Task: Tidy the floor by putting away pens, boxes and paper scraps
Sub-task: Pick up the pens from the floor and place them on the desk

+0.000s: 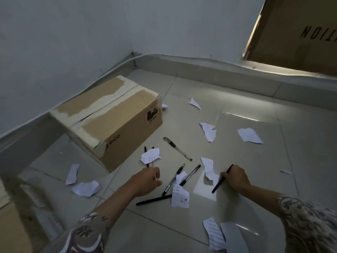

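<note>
1. Nearest, two torn paper scraps (218, 234) lie on the tiled floor (273, 161) by the right sleeve (310, 221).
2. The right hand (235, 177) grips a black pen (218, 185), its lower end on the floor.
3. The left hand (145, 181) has its fingers curled over the ends of pens by a scrap; whether it grips them I cannot tell.
4. Between the hands lie three more pens (173, 181) and a printed scrap (179, 197).
5. Farther off: a capped clear pen (177, 149), scattered scraps (249, 135).
6. A closed cardboard box (109, 121) sits near the wall (73, 33).
</note>
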`<action>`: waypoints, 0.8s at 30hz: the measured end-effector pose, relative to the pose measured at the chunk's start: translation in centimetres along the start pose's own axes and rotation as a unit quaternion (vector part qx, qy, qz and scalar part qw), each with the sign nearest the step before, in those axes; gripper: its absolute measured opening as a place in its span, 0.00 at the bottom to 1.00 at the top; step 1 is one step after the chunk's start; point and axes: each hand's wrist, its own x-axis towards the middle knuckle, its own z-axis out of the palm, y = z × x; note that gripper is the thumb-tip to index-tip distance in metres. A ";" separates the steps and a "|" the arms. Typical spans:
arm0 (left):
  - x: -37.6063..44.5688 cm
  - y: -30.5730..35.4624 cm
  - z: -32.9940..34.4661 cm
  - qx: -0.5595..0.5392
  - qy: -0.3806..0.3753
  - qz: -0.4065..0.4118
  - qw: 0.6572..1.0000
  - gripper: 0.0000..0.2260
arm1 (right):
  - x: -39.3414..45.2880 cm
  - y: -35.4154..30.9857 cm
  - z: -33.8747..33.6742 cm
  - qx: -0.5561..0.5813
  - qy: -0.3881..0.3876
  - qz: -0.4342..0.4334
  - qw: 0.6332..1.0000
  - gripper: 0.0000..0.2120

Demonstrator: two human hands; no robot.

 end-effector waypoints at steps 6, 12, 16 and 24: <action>-0.2 -1.2 2.3 0.022 0.001 -0.013 1.000 0.08 | -0.8 -0.5 0.1 0.067 0.059 -0.008 0.996 0.21; 0.2 -0.8 4.0 0.098 -0.015 -0.006 0.995 0.15 | -4.5 -2.6 0.2 0.123 0.050 -0.096 0.986 0.10; -0.1 -0.8 4.9 0.081 -0.019 -0.015 0.996 0.10 | -7.3 -4.0 1.2 0.170 -0.005 -0.130 0.977 0.07; -1.8 -2.8 2.4 -0.111 0.031 -0.042 0.993 0.15 | -10.8 -6.9 2.8 0.273 -0.183 -0.116 0.938 0.09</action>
